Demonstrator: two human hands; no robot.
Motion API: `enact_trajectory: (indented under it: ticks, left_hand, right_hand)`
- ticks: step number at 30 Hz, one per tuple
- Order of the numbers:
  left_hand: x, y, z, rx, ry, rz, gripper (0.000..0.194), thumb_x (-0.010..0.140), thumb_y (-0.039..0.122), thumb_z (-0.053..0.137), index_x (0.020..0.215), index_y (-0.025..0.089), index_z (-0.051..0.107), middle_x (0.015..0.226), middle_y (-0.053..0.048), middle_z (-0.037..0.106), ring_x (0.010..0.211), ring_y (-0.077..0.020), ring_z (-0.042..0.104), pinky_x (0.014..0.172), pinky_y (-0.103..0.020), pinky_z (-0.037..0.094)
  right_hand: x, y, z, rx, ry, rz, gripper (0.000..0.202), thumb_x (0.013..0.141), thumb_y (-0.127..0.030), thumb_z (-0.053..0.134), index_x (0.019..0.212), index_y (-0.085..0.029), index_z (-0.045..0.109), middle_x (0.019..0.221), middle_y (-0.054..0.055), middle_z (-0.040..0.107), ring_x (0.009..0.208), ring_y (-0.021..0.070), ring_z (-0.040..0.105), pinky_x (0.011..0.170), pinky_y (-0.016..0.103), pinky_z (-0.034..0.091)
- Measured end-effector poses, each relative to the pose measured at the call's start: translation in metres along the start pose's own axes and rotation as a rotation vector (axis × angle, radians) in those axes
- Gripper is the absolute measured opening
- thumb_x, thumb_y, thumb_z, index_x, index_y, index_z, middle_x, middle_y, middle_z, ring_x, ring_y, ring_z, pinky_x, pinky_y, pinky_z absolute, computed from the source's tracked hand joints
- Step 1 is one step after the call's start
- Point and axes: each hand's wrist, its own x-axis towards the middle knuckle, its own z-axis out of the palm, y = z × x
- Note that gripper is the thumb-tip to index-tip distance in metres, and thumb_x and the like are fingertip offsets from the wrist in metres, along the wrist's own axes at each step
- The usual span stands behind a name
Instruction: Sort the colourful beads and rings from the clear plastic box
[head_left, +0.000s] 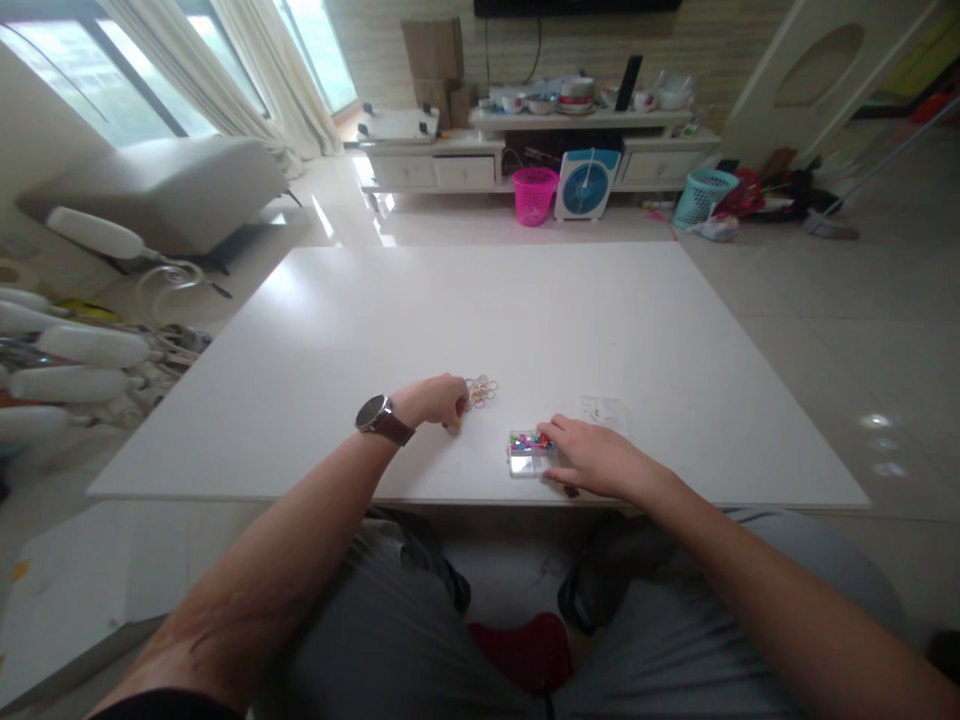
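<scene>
My left hand (439,398), with a watch on its wrist, is at the left of a small pile of thin rings (482,390) on the white table. Its fingers are curled together; whatever they pinch is too small to make out. A clear plastic compartment box (522,466) lies near the front edge, with small shiny coloured pieces (521,441) in its back compartments. My right hand (589,455) grips the right side of this box, fingers at the back and thumb at the front. A small dark item (571,491) lies just under that hand.
A clear plastic bag (606,410) lies behind my right hand on the white table (480,300). The table's front edge runs close to my knees. Across the floor stand a pink basket (534,196), a blue fan (586,186) and a low cabinet (465,172).
</scene>
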Motion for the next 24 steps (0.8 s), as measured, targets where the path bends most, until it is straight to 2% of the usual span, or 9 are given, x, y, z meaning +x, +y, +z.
enact_trajectory:
  ticks: [3, 8, 14, 19, 24]
  left_hand:
    - [-0.001, 0.002, 0.001, -0.03, 0.022, 0.005, 0.028, 0.055, 0.018, 0.071, 0.083, 0.02, 0.072, 0.076, 0.0, 0.073, 0.06, -0.0125, 0.061, 0.053, -0.02, 0.04]
    - [-0.001, 0.002, 0.001, -0.017, -0.011, 0.06, 0.018, 0.055, 0.015, 0.07, 0.073, 0.018, 0.072, 0.074, -0.001, 0.073, 0.062, -0.013, 0.062, 0.055, -0.021, 0.041]
    - [-0.005, 0.007, -0.004, -0.057, -0.025, 0.054, 0.022, 0.061, 0.012, 0.065, 0.08, 0.018, 0.074, 0.08, -0.003, 0.075, 0.064, -0.0133, 0.063, 0.059, -0.021, 0.043]
    - [-0.009, 0.011, -0.005, -0.095, -0.095, 0.015, 0.022, 0.071, 0.012, 0.06, 0.088, 0.016, 0.074, 0.077, -0.004, 0.074, 0.064, -0.0133, 0.064, 0.058, -0.021, 0.044]
    - [-0.005, 0.008, -0.001, -0.071, -0.089, 0.035, 0.014, 0.074, 0.018, 0.061, 0.081, 0.014, 0.073, 0.072, -0.005, 0.073, 0.061, -0.0128, 0.063, 0.055, -0.021, 0.041]
  right_hand:
    - [0.0, -0.002, -0.002, 0.002, -0.008, 0.012, 0.044, 0.086, -0.042, 0.062, 0.124, -0.021, 0.051, 0.116, 0.01, 0.059, 0.099, 0.0248, 0.062, 0.077, 0.031, 0.046]
    - [0.0, -0.002, -0.003, 0.002, -0.012, 0.015, 0.045, 0.086, -0.041, 0.062, 0.125, -0.021, 0.051, 0.116, 0.01, 0.059, 0.1, 0.0253, 0.062, 0.078, 0.032, 0.046]
    - [0.0, -0.001, -0.002, -0.002, -0.024, 0.018, 0.047, 0.086, -0.041, 0.063, 0.126, -0.021, 0.051, 0.117, 0.011, 0.058, 0.101, 0.0256, 0.061, 0.08, 0.033, 0.047]
    - [0.0, -0.001, -0.001, -0.001, -0.012, 0.004, 0.046, 0.085, -0.04, 0.064, 0.124, -0.02, 0.051, 0.115, 0.01, 0.058, 0.1, 0.0252, 0.062, 0.081, 0.032, 0.046]
    - [0.0, -0.001, -0.002, 0.003, -0.007, 0.008, 0.046, 0.086, -0.04, 0.063, 0.125, -0.02, 0.051, 0.116, 0.01, 0.058, 0.1, 0.025, 0.061, 0.08, 0.032, 0.046]
